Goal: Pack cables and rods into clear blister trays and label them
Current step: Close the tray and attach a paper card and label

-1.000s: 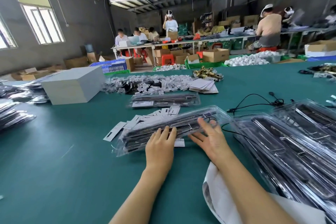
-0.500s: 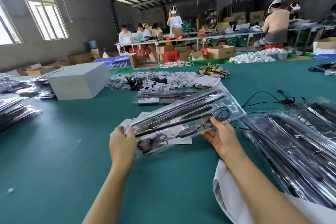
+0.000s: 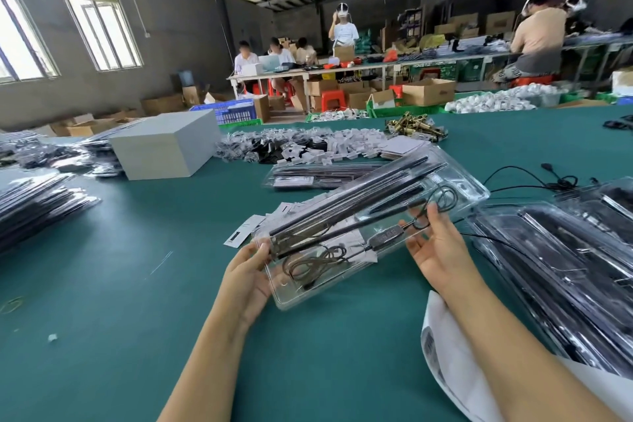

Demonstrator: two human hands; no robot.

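- Above the green counter (image 3: 137, 284), lifted clear of it and tilted with its far end higher, a clear blister tray (image 3: 455, 187) is held between two bare hands.
- Left hand (image 3: 248, 279) grips the tray's near left corner, thumb on top by the ends of the rods, fingers underneath.
- Right hand (image 3: 435, 247) supports the tray's right long edge, palm up, fingers stretched under and along the plastic near a coiled loop of wire.
- Inside the tray, long black rods (image 3: 349, 202) lie side by side along its length; a thin dark cable (image 3: 318, 260) is coiled in the near compartment, with a small dark inline module just beside it.
- Under the tray, on the counter, white paper labels (image 3: 245, 233) lie scattered.
- Just behind, another filled tray (image 3: 308, 175) lies flat.
- At the right, a stack of filled trays (image 3: 565, 267) lies on white sheets (image 3: 445, 353), near the right forearm.
- Farther back sit a grey box (image 3: 164, 147), a heap of small bagged parts (image 3: 301, 146) and a loose black cord (image 3: 534, 180).
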